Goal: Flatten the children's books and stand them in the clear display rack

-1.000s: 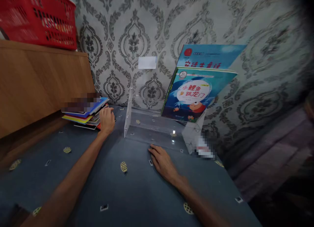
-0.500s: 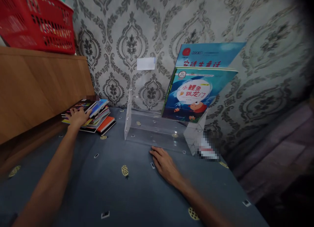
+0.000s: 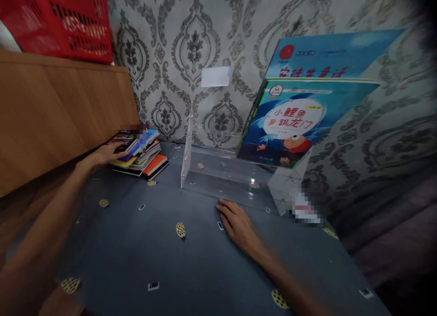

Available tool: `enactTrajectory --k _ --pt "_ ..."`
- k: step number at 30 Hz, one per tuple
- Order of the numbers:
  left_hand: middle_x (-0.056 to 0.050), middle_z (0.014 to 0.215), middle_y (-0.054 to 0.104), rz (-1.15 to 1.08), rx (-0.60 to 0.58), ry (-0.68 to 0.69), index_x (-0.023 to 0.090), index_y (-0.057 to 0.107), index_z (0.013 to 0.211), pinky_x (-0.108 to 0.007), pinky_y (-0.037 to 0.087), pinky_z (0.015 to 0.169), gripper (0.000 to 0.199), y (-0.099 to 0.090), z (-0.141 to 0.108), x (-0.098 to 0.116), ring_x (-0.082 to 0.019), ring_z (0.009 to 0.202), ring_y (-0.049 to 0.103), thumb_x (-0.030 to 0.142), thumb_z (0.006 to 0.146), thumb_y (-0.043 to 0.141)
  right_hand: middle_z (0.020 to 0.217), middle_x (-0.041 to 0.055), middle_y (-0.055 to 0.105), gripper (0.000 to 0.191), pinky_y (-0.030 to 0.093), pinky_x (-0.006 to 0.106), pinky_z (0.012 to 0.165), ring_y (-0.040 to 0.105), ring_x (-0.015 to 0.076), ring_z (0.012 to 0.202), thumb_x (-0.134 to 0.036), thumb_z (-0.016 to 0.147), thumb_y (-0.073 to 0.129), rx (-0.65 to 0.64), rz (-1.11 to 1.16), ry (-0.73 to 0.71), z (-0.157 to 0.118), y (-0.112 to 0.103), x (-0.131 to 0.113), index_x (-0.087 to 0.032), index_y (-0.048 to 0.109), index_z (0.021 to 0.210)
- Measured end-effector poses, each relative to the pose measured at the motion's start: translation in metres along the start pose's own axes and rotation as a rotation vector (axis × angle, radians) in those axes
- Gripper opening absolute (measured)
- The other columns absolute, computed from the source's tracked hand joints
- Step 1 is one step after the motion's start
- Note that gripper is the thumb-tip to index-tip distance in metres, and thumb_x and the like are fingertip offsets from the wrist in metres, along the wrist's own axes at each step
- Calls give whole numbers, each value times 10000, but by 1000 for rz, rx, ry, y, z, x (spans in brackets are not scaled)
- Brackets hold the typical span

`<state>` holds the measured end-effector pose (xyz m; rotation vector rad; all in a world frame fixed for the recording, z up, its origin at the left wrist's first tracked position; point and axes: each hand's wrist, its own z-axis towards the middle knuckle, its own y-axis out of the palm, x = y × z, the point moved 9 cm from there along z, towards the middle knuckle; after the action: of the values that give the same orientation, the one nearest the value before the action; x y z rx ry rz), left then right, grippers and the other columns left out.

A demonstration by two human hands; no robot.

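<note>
My left hand is at the near left side of a stack of books, its fingers against the upper books. How firmly it grips them cannot be made out. My right hand lies on the dark cloth with its fingers close together and nothing seen in it. Just beyond it stands a clear acrylic rack. At the rack's right side lean picture books, a blue one with a fish in front and a taller blue one behind.
A red basket sits on a wooden cabinet at the left. The patterned wall rises behind the rack. Grey-blue cloth covers the surface. A blurred-out pale item lies right of the rack.
My left hand has shifted from on top of the stack to its left side. My right hand rests as before. The view has turned slightly, and the leaning books appear larger.
</note>
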<state>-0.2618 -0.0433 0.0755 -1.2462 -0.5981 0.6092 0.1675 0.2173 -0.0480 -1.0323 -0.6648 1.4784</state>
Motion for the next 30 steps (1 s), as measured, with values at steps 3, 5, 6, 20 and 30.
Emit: enactTrajectory --k 3,5,6,20,30 --pt "-133 1543 546 -26 -50 -1 184 510 1510 -434 479 1107 814 -8 -9 -9 -352 1387 542 645 839 540 1330 154 687 370 575 498 1027 667 288 1208 -197 1005 434 8 -9 -7 -1 4 4 -176 701 1261" --pt "-124 1562 527 -14 -103 26 174 482 1531 -409 460 1122 835 -10 -11 -9 -332 1406 525 559 798 596 1323 152 691 369 580 494 1019 674 285 1195 -204 1009 429 16 -13 -15 -1 5 5 -174 704 1252" --pt "-125 1565 524 6 -128 37 166 474 1535 -401 452 1127 840 -10 -11 -8 -326 1406 524 517 783 604 1320 150 693 368 583 489 1013 676 282 1190 -207 1009 428 18 -13 -18 -1 5 5 -177 705 1249" --pt "-178 1363 672 218 9 57 138 438 1524 -400 517 988 611 -20 -13 7 -321 1180 675 283 940 331 1302 131 703 370 589 497 1012 684 281 1184 -184 997 443 33 6 -27 0 3 4 -223 710 1251" --pt "-166 1499 574 92 53 180 133 487 1490 -429 423 1145 631 -22 -30 9 -311 1346 571 403 945 317 1303 137 700 365 591 484 1008 682 279 1180 -208 1009 435 32 1 -27 0 0 1 -211 710 1248"
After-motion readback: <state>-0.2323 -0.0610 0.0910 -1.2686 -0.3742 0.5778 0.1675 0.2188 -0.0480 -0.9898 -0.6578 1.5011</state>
